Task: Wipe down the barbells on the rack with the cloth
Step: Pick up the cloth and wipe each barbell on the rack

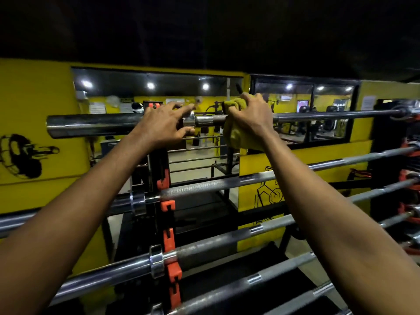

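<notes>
**Barbells on a wall rack: top bar gripped through the cloth**

Barbells of long chromed steel lie level in a tiered rack with orange plastic hooks (169, 205), stacked one below another in front of a yellow wall (34, 92) with a mirror (141, 92). The uppermost chromed barbell (318, 115) sits at about head height; its thick dark sleeve (91, 126) juts to the left, and the thinner knurled shaft runs off to the right.

Left to right: the left hand (162, 126) hovers at the sleeve's inner collar, fingers (181, 110) spread and loose, the thumb below the bar and the fingertips just at it; it holds nothing, and whether it touches the steel cannot be told. Just beside it, the right hand (250, 117) is clenched over the shaft, with a soft yellow-green cloth (236, 137) bunched between palm and steel. A fold of cloth shows above the knuckles and a longer tail hangs below the bar, so the fabric wraps the shaft and the fingers (248, 100) close round it from above.

Handling, as a judgement: the bar is heavy, rigid and seated in its hooks, so it should stay put under a wipe; smooth chrome will let the cloth slide freely, while the knurled stretches will likely drag and snag. The cloth is light and limp and needs a full-hand wrap to keep contact all round. The lower bars (204, 187) appear untouched by either hand.
</notes>
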